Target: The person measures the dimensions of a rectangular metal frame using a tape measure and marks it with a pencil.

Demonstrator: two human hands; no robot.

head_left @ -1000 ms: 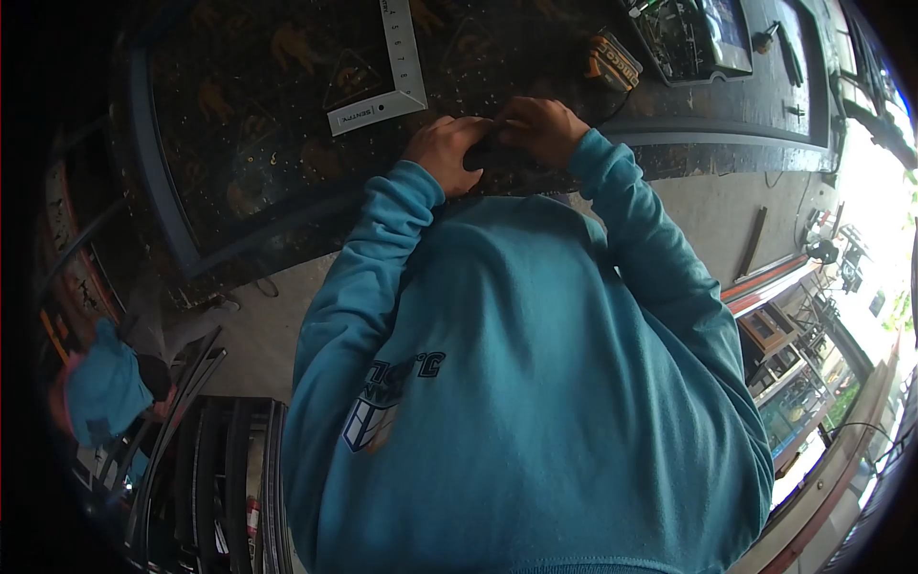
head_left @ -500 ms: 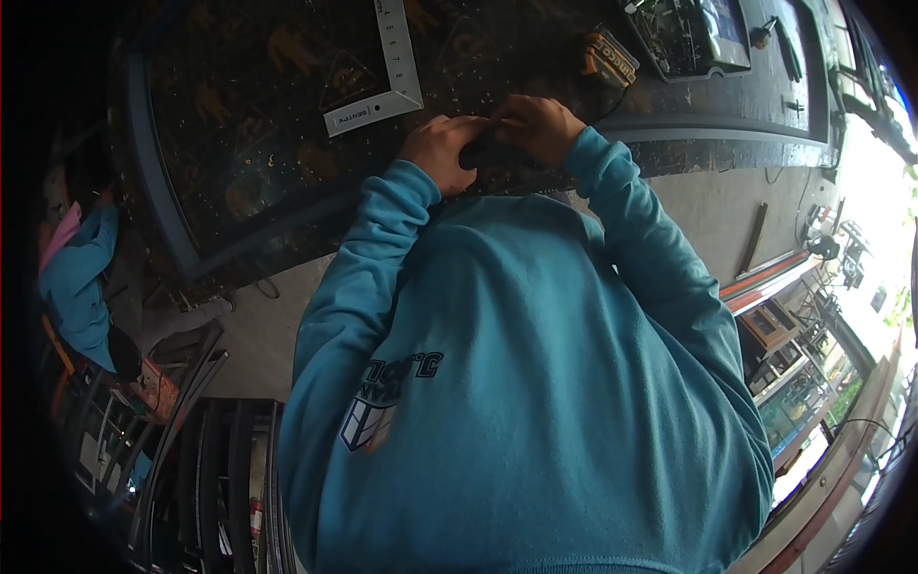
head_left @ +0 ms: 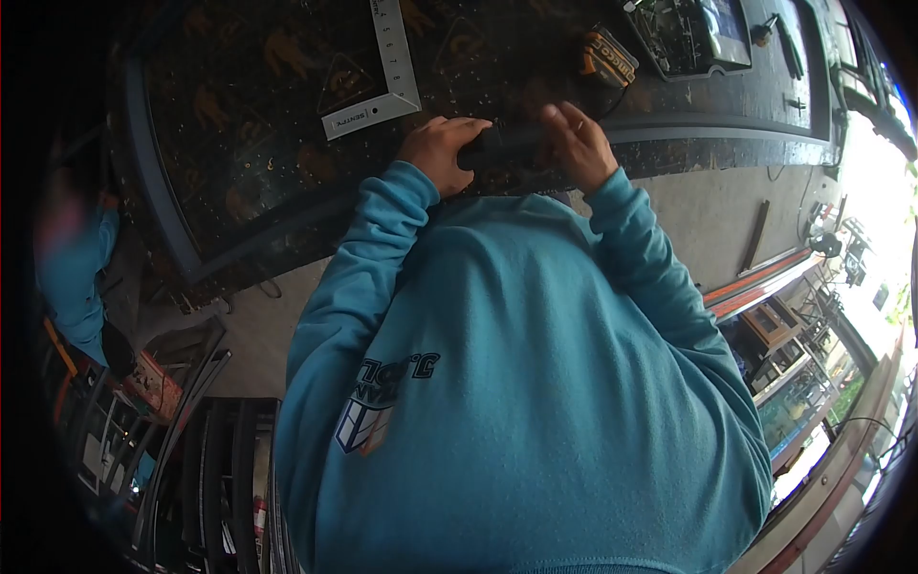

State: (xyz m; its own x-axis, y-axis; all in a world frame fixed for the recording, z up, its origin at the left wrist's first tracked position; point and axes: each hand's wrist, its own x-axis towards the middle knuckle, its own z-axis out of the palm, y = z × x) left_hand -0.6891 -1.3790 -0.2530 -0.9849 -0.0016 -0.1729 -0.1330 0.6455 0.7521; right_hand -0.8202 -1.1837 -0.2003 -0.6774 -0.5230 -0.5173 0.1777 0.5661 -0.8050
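My left hand (head_left: 440, 156) is at the near edge of the dark bench, thumb and fingers curved round something dark that hardly stands out from the bench. Apart from it, my right hand (head_left: 585, 153) is raised a little to the right, its fingers curled together and partly blurred; whatever they may hold cannot be made out. A grey frame (head_left: 660, 136) lies along the bench, its near bar passing by both hands. Just beyond my left hand is a metal try square (head_left: 400, 72) with number marks. An orange and black tape measure (head_left: 609, 59) lies beyond my right hand.
A dark open case (head_left: 719, 69) of small metal parts stands at the back right, with a black pen-like tool (head_left: 790, 50) beside it. At the left, another person in a blue sleeve (head_left: 72, 277) is close to the bench. Dark metal frames (head_left: 225, 469) stand behind on the left.
My right hand has come away from my left hand and the dark thing, moving right and turning. My left hand stays nearly in place. The person at the left has shifted slightly.
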